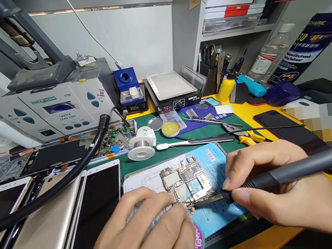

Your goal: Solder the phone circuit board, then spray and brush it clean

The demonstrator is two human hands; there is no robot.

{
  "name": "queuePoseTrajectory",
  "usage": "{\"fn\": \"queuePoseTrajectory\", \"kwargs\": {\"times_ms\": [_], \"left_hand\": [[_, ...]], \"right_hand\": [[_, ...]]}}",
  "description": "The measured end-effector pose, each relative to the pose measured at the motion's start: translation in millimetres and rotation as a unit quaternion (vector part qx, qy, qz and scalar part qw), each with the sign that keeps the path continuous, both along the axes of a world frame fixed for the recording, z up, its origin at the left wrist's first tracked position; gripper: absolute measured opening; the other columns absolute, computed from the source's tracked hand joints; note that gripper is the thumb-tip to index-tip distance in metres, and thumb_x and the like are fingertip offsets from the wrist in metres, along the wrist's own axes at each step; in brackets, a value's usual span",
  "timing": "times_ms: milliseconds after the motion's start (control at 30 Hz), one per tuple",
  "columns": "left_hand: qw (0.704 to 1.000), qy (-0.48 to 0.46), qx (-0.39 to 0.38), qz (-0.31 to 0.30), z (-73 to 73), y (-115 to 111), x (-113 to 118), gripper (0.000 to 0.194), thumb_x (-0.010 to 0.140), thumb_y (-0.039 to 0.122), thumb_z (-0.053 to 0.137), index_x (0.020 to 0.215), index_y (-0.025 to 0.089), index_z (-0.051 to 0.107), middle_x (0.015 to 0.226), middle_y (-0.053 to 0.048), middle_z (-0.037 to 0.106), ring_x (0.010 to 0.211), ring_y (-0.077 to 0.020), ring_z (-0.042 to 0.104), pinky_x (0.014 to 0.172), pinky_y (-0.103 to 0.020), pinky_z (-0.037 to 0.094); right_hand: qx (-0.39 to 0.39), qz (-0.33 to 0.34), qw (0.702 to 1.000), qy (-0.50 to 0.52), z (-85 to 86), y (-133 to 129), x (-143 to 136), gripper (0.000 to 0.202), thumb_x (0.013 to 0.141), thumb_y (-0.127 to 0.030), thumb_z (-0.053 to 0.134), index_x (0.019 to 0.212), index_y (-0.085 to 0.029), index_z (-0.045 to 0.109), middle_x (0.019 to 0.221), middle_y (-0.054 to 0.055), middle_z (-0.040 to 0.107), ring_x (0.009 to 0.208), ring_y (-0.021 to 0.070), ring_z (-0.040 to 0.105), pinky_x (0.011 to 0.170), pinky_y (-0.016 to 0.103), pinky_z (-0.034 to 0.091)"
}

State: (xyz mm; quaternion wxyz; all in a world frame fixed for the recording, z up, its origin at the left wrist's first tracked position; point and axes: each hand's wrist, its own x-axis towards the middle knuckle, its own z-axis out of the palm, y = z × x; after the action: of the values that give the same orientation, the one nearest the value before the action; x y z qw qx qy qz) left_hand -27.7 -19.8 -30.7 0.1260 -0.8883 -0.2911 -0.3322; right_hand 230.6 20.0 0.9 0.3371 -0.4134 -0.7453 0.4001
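The left hand [146,233] curls beside a purple spool [199,240], its hold impossible to tell; the right hand [300,202] pinches a soldering iron [262,181], long axis sideways, tip pointing left at the circuit board [189,174].

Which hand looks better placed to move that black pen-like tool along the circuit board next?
Probably the right hand: it grips the black cylindrical tool, its narrow end at the near edge of the flat, silver-patched circuit board. The left hand partly covers a round, purple-labelled reel, its grip hidden.
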Motion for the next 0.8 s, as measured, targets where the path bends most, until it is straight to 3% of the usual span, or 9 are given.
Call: {"fn": "queuePoseTrajectory", "kwargs": {"times_ms": [100, 200, 267, 367, 500, 600, 800], "left_hand": [[1.0, -0.015, -0.001, 0.006, 1.0, 1.8, 4.8, 0.002, 0.093, 0.022, 0.068, 0.093, 0.022, 0.07, 0.09, -0.002, 0.079, 0.089, -0.0203, 0.074, 0.087, -0.039, 0.061], [1.0, -0.025, -0.01, 0.015, 2.2, 6.0, 12.3, 0.016, 0.091, 0.04, 0.072, 0.093, 0.024, 0.069, 0.096, -0.006, 0.078, 0.095, -0.0242, 0.074, 0.089, -0.044, 0.064], [0.999, -0.027, -0.011, 0.019, 3.2, 8.0, 15.5, 0.02, 0.09, 0.043, 0.073, 0.091, 0.023, 0.068, 0.097, -0.007, 0.077, 0.097, -0.0251, 0.074, 0.09, -0.045, 0.064], [0.999, -0.027, -0.01, 0.021, 3.5, 7.4, 14.2, 0.017, 0.089, 0.039, 0.074, 0.089, 0.023, 0.068, 0.096, -0.006, 0.077, 0.096, -0.0243, 0.074, 0.09, -0.044, 0.063], [1.0, -0.019, -0.008, 0.015, -0.4, 1.8, 5.3, 0.004, 0.091, 0.018, 0.07, 0.09, 0.022, 0.069, 0.092, -0.002, 0.079, 0.092, -0.0205, 0.074, 0.09, -0.04, 0.06], [1.0, -0.011, -0.012, 0.004, -6.3, 0.3, 2.3, 0.015, 0.092, 0.005, 0.063, 0.093, 0.018, 0.07, 0.091, 0.001, 0.081, 0.092, -0.0194, 0.074, 0.09, -0.04, 0.056], [0.999, -0.038, 0.013, -0.005, -14.3, 2.1, 3.3, 0.015, 0.093, 0.006, 0.06, 0.092, 0.018, 0.068, 0.088, 0.001, 0.081, 0.088, -0.0202, 0.074, 0.087, -0.043, 0.053]], "right_hand": [[0.019, 0.005, 1.0, -0.006, -3.2, 0.5, 1.1, 0.007, 0.079, -0.013, 0.074, 0.074, -0.019, 0.075, 0.06, 0.0, 0.069, 0.044, 0.0087, 0.057, 0.042, 0.017, 0.046], [0.037, 0.003, 0.999, -0.009, -5.8, 0.2, 2.0, 0.007, 0.078, -0.013, 0.075, 0.075, -0.019, 0.075, 0.061, 0.0, 0.07, 0.046, 0.0095, 0.059, 0.043, 0.017, 0.047], [0.043, 0.003, 0.999, -0.007, -6.8, -0.5, 2.5, 0.008, 0.077, -0.012, 0.075, 0.074, -0.02, 0.074, 0.061, -0.001, 0.07, 0.046, 0.0095, 0.059, 0.044, 0.017, 0.047], [0.044, 0.006, 0.999, 0.001, -7.6, -1.5, 3.5, 0.01, 0.077, -0.011, 0.075, 0.073, -0.02, 0.073, 0.061, -0.001, 0.07, 0.046, 0.0089, 0.06, 0.044, 0.016, 0.047], [0.045, 0.008, 0.999, 0.005, -7.9, -1.1, 3.8, 0.011, 0.077, -0.009, 0.075, 0.073, -0.02, 0.073, 0.061, -0.002, 0.07, 0.045, 0.008, 0.06, 0.044, 0.015, 0.047], [0.048, 0.006, 0.999, 0.01, -7.5, 0.1, 2.8, 0.011, 0.077, -0.009, 0.075, 0.073, -0.019, 0.073, 0.061, -0.001, 0.07, 0.044, 0.008, 0.06, 0.044, 0.016, 0.047], [0.069, 0.01, 0.998, 0.005, -6.8, -0.5, 1.5, 0.011, 0.076, -0.01, 0.076, 0.074, -0.02, 0.074, 0.063, -0.002, 0.071, 0.044, 0.0077, 0.061, 0.045, 0.016, 0.048]]}}
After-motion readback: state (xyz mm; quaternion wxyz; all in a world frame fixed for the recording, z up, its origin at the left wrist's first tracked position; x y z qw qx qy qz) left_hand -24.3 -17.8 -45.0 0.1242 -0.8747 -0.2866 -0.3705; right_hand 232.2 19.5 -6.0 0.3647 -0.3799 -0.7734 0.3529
